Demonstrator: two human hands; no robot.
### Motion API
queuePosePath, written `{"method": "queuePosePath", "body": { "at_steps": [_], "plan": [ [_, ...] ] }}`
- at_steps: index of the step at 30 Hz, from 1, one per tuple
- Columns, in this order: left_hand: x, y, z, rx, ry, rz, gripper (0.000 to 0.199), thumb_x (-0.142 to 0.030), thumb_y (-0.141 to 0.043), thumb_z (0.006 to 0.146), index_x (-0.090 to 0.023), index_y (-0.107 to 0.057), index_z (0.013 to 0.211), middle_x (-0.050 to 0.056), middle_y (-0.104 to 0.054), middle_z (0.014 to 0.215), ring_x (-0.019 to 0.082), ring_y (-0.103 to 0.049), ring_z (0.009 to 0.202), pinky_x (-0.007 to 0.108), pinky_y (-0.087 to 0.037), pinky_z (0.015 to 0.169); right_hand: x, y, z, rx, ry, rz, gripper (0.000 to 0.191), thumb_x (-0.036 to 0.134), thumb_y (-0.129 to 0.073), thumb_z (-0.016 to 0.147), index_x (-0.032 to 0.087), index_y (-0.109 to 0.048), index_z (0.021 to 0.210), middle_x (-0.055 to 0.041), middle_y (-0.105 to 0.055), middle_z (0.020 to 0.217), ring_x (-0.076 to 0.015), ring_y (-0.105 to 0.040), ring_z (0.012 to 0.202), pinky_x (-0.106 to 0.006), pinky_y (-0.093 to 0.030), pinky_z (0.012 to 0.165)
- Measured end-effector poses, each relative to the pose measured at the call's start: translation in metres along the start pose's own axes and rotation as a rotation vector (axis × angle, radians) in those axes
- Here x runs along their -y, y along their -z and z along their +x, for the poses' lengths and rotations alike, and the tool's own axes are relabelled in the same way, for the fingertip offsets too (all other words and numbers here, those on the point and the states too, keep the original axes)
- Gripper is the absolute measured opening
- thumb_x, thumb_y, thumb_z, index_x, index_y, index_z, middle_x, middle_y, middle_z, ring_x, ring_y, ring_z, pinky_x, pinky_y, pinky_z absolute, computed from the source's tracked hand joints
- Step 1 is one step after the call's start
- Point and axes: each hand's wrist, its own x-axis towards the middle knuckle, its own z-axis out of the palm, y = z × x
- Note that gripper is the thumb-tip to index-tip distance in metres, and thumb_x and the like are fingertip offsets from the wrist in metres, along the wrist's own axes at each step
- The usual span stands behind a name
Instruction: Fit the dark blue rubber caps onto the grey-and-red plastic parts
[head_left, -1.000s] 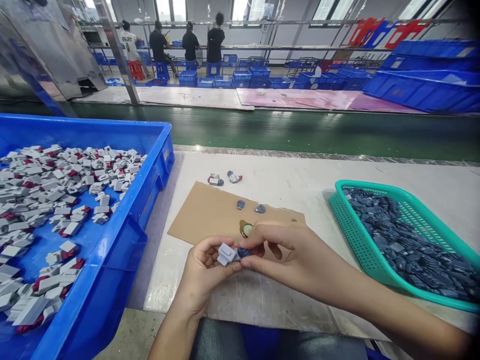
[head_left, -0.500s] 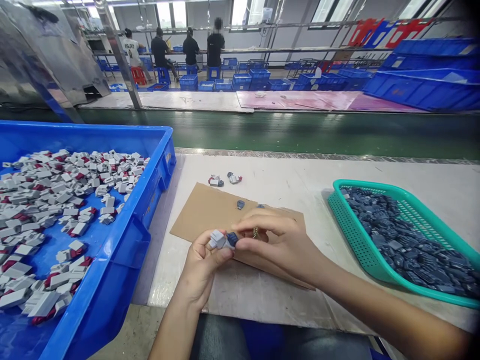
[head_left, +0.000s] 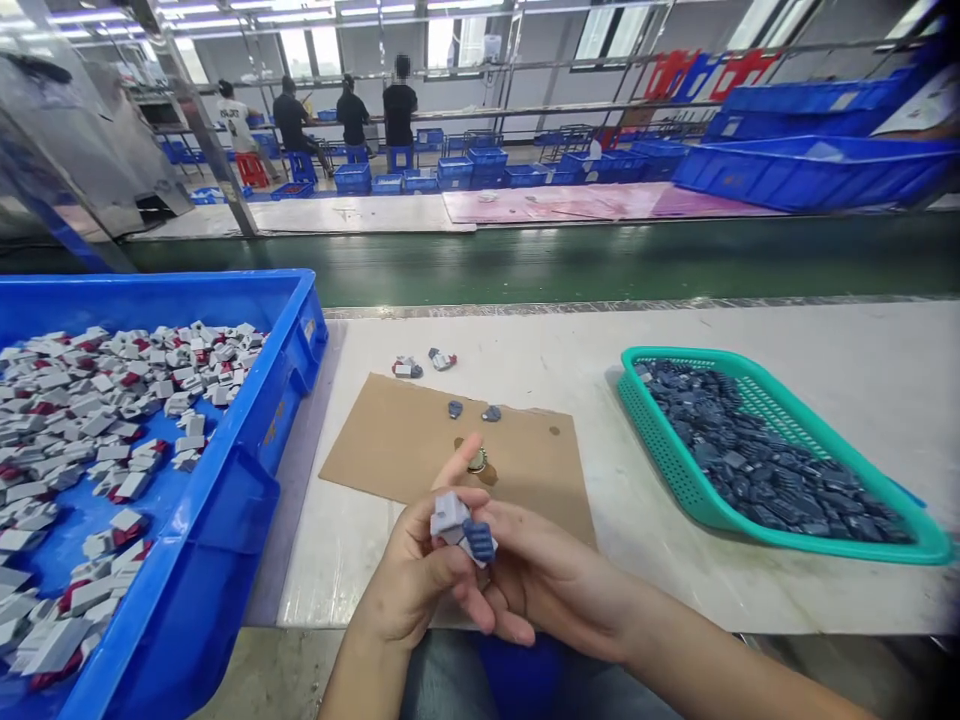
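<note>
My left hand (head_left: 409, 560) is closed around a light grey plastic toy part (head_left: 448, 512), its thumb along the near side and one finger pointing up. Attached to or pressed against that part is a dark blue piece shaped like a small toy hand (head_left: 480, 541), with ridged fingers facing me. My right hand (head_left: 547, 575) wraps the assembly from the right, its thumb near the top and the other fingers loosely curled beneath. Two loose dark blue pieces (head_left: 491, 413) lie on a cardboard sheet (head_left: 375, 440), beyond my hands. A brass-coloured round metal thing (head_left: 478, 460) sits in a hole there.
At left stands a large blue bin (head_left: 259, 500) of grey and dark red parts. To the right, a green basket (head_left: 652, 450) holds many dark blue pieces. Two assembled parts (head_left: 442, 359) lie behind the cardboard. Farther off run a green belt (head_left: 525, 265) and several people (head_left: 400, 115).
Both hands have come down and nearer to me with the grey part. The dark blue piece now faces me, and my right hand has turned palm inward. The view has shifted to the right.
</note>
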Motion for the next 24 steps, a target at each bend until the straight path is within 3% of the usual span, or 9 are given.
{"method": "queuePosePath", "body": {
  "at_steps": [4, 7, 9, 12, 15, 18, 21, 24],
  "plan": [
    [0.002, 0.004, 0.002, 0.109, -0.020, -0.002, 0.045, -0.043, -0.079, 0.051, -0.024, -0.072, 0.090, 0.006, -0.052, 0.130, 0.030, -0.047, 0.118, 0.030, -0.048, 0.084, 0.001, -0.001, -0.009, -0.055, 0.058, 0.026, 0.024, 0.036, -0.058, 0.083, 0.013, -0.054, 0.087, -0.0005, -0.054, 0.064, -0.0039, -0.050, 0.048, -0.007, -0.035, 0.037],
    [0.003, 0.014, 0.005, 0.045, -0.031, 0.074, 0.045, -0.040, -0.072, 0.064, -0.024, -0.065, 0.105, 0.008, -0.057, 0.125, 0.027, -0.044, 0.120, 0.032, -0.042, 0.093, 0.010, 0.006, -0.015, -0.146, 0.117, -0.058, 0.024, 0.036, -0.059, 0.081, 0.014, -0.052, 0.089, -0.0028, -0.056, 0.078, -0.0081, -0.057, 0.063, -0.010, -0.039, 0.040],
    [0.006, 0.021, 0.007, -0.054, -0.057, 0.146, 0.034, -0.037, -0.063, 0.075, -0.022, -0.063, 0.105, 0.008, -0.059, 0.121, 0.025, -0.047, 0.118, 0.034, -0.041, 0.093, 0.019, 0.014, -0.020, -0.265, 0.153, -0.160, 0.024, 0.035, -0.058, 0.080, 0.014, -0.050, 0.085, -0.0025, -0.056, 0.077, -0.0081, -0.056, 0.059, -0.011, -0.037, 0.039],
    [0.012, 0.026, 0.009, -0.176, -0.106, 0.254, 0.028, -0.037, -0.055, 0.081, -0.020, -0.062, 0.102, 0.008, -0.063, 0.113, 0.024, -0.052, 0.112, 0.034, -0.044, 0.088, 0.034, 0.029, -0.028, -0.489, 0.171, -0.424, 0.019, 0.032, -0.053, 0.078, 0.016, -0.045, 0.082, 0.0025, -0.053, 0.061, -0.0051, -0.045, 0.044, -0.013, -0.030, 0.038],
    [0.016, 0.026, 0.009, -0.107, -0.106, 0.500, 0.026, -0.037, -0.054, 0.082, -0.022, -0.063, 0.101, 0.006, -0.064, 0.111, 0.022, -0.053, 0.109, 0.031, -0.041, 0.090, 0.045, 0.044, -0.035, -0.644, 0.176, -0.836, 0.026, 0.028, -0.046, 0.080, 0.017, -0.047, 0.104, 0.0046, -0.049, 0.057, -0.0072, -0.044, 0.045, -0.017, -0.032, 0.042],
    [0.016, 0.027, 0.006, -0.023, -0.090, 0.696, 0.024, -0.034, -0.054, 0.082, -0.024, -0.065, 0.101, 0.005, -0.064, 0.111, 0.021, -0.053, 0.109, 0.029, -0.038, 0.091, 0.051, 0.058, -0.036, -0.674, 0.166, -1.187, 0.028, 0.029, -0.042, 0.081, 0.015, -0.055, 0.101, 0.0013, -0.050, 0.061, -0.0106, -0.048, 0.054, -0.021, -0.035, 0.048],
    [0.015, 0.031, 0.003, -0.002, -0.101, 0.703, 0.025, -0.035, -0.052, 0.082, -0.024, -0.065, 0.101, 0.005, -0.064, 0.110, 0.022, -0.054, 0.108, 0.029, -0.038, 0.091, 0.056, 0.069, -0.033, -0.683, 0.149, -1.339, 0.021, 0.031, -0.048, 0.079, 0.014, -0.059, 0.085, 0.0009, -0.049, 0.060, -0.0107, -0.044, 0.054, -0.022, -0.030, 0.049],
    [0.015, 0.034, 0.001, 0.008, -0.106, 0.714, 0.026, -0.036, -0.050, 0.083, -0.025, -0.064, 0.103, 0.004, -0.064, 0.111, 0.022, -0.054, 0.107, 0.029, -0.039, 0.091, 0.064, 0.072, -0.028, -0.679, 0.143, -1.460, 0.020, 0.032, -0.050, 0.080, 0.015, -0.058, 0.087, 0.0016, -0.049, 0.060, -0.0107, -0.042, 0.053, -0.022, -0.029, 0.050]
  ]
}}
